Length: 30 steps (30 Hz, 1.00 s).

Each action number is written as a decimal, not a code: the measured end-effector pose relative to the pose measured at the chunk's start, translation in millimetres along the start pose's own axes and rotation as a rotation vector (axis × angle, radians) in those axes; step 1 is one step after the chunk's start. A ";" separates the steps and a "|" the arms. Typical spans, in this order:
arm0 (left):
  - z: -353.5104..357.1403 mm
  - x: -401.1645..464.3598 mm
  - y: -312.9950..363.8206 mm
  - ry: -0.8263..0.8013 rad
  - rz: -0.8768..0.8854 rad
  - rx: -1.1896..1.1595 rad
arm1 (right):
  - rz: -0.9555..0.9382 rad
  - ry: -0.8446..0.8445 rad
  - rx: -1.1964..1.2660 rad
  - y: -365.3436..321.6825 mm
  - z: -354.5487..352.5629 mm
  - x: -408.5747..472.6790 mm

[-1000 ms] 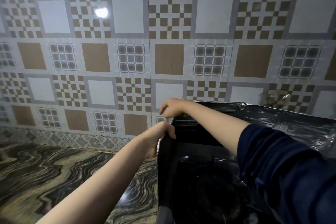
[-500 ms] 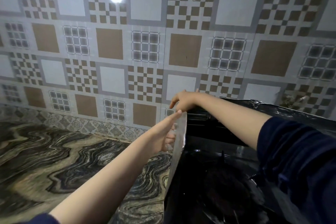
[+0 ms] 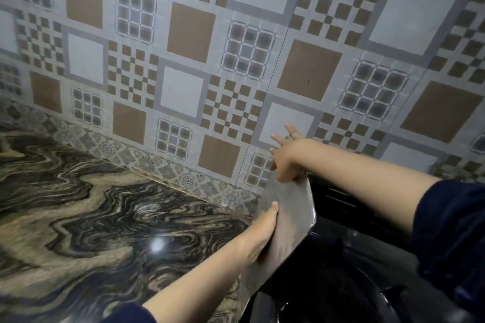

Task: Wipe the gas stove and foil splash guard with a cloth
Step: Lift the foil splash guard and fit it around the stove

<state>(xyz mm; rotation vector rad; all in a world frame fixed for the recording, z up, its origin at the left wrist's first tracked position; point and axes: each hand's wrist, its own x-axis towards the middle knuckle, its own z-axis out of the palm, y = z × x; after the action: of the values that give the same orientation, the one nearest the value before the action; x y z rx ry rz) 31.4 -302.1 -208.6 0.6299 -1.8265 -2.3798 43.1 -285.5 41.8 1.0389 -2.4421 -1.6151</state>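
Note:
The foil splash guard's left panel [image 3: 291, 220] stands as a dull silver sheet beside the dark gas stove [image 3: 338, 270] at the lower right. My left hand [image 3: 262, 231] lies flat against the panel's outer face, fingers straight. My right hand [image 3: 286, 157] holds the panel's top corner, thumb on the foil and other fingers spread toward the wall. No cloth shows in either hand. The stove's burner area is dark and hard to make out.
A patterned tile wall [image 3: 236, 47] rises close behind the stove. A glossy marbled countertop [image 3: 91, 217] stretches to the left. My dark blue sleeve [image 3: 451, 238] covers the right part of the stove.
The view has swung left and tilted. My left hand slid down the panel's outer face, and my right hand shifted from the guard's top edge to its corner, fingers spreading.

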 end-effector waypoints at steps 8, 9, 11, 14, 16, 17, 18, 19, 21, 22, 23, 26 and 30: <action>-14.7 -8.6 6.0 0.082 -0.021 0.036 | -0.107 -0.124 -0.125 -19.7 7.2 19.1; -21.1 -3.9 3.9 0.091 -0.053 0.023 | -0.109 -0.122 -0.121 -21.5 5.2 20.2; -26.4 33.7 -14.9 0.096 -0.090 0.023 | -0.109 -0.108 -0.101 -23.3 2.6 21.9; -23.9 69.5 -26.8 0.086 -0.108 -0.014 | -0.113 -0.099 -0.087 -21.3 0.3 23.5; -24.9 42.0 -4.1 0.069 -0.088 -0.007 | -0.118 -0.087 -0.085 -18.8 -0.6 23.9; -22.9 23.8 10.5 0.040 -0.063 -0.002 | -0.119 -0.084 -0.084 -17.9 -1.0 24.3; -21.1 17.7 15.6 0.023 -0.037 0.008 | -0.119 -0.083 -0.084 -17.1 -1.3 24.4; -20.2 17.1 14.9 0.007 -0.008 0.011 | -0.121 -0.083 -0.082 -16.6 -1.8 23.9; -12.5 18.7 10.8 -0.002 0.047 -0.007 | -0.138 -0.097 -0.065 -15.7 -3.6 22.6; -8.6 18.5 8.6 -0.014 0.050 -0.028 | -0.145 -0.108 -0.045 -15.4 -4.2 22.1; -5.2 16.2 6.8 -0.057 0.033 -0.060 | -0.151 -0.114 -0.022 -15.5 -4.7 20.8; -2.4 7.1 6.3 -0.186 0.027 -0.214 | -0.173 -0.132 0.050 -15.7 0.7 25.6; -4.9 7.2 5.4 -0.234 0.030 -0.262 | -0.162 -0.232 0.071 -14.2 14.8 44.4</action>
<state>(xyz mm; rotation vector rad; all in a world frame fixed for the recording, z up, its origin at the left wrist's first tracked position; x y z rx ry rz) 25.6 -310.3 -206.5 0.3066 -1.5414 -2.7055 10.3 -301.1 9.1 1.1464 -2.6399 -1.8034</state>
